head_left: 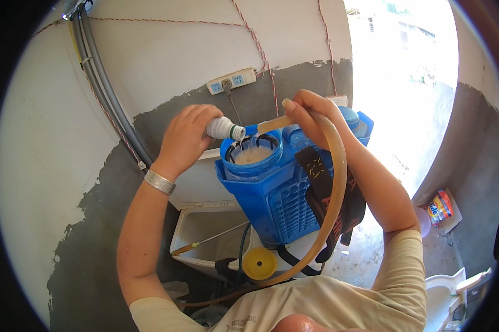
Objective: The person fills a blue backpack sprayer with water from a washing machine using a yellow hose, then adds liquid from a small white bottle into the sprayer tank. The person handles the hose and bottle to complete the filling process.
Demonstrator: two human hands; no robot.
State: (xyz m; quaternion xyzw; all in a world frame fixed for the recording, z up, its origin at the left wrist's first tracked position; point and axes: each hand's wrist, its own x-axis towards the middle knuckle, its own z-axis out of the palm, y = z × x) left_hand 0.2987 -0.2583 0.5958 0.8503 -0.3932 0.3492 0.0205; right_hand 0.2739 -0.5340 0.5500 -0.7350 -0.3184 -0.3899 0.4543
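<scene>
At the centre of the frame, my left hand [187,135] wraps around a small white bottle [225,128], tipped on its side with its mouth over the open neck of the blue sprayer tank [271,193]. My right hand [310,110] pinches the end of a tan hose [333,188] just right of that, its tip aimed into the same opening; the hose loops down the right side of the tank toward the lower centre. The tank's filler basket [253,154] already shows pale, frothy liquid close to its rim, so the filling looks well along, though both bottle and hose are at the mouth and the yellow cap [259,263] lies off, below the tank at lower centre. The tank stands on a white box [205,232]. A power strip [231,81] is fixed to the wall at upper centre, and grey pipes [103,83] run down the upper left.
</scene>
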